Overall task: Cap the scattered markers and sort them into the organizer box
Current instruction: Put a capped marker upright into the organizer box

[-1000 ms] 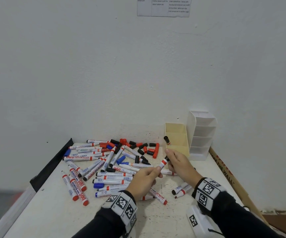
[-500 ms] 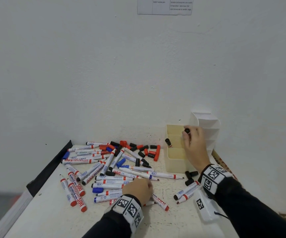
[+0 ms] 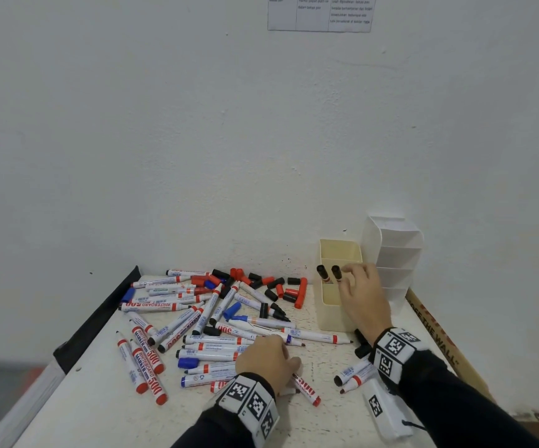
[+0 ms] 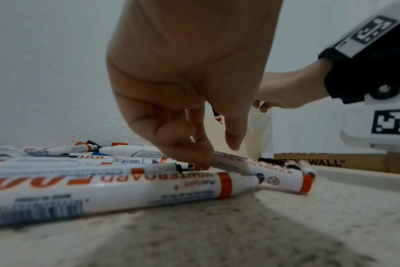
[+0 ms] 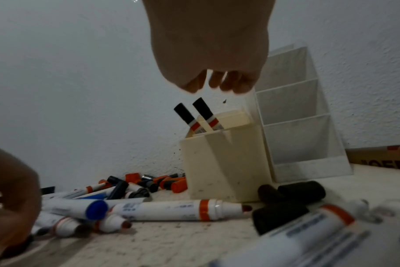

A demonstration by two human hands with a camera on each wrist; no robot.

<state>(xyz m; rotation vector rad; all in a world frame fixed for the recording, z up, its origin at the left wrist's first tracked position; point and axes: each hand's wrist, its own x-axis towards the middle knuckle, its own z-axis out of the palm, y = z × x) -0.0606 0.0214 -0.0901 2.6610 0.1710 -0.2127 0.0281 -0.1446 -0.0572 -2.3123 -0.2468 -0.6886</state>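
While head view hides it, left hand [image 4: 183,101] fingertips pinch marker [image 4: 171,166]; right hand [image 3: 358,295] loose, empty.

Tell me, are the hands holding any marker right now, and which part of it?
The right hand holds nothing; it hovers open above two black-capped markers standing in the cream box. The left hand reaches into the pile; whether it has any grip cannot be told.

White speckled table [image 3: 106,412] against wall. On it: heap of markers [image 3: 197,321], mostly uncapped, across left and middle; loose red, black, blue caps [image 3: 277,287] near back edge; cream box [image 3: 334,313] at back right, white organizer [image 3: 391,253] just beside it; black caps [image 5: 292,195] at box's foot; two markers [image 3: 353,376] front right.
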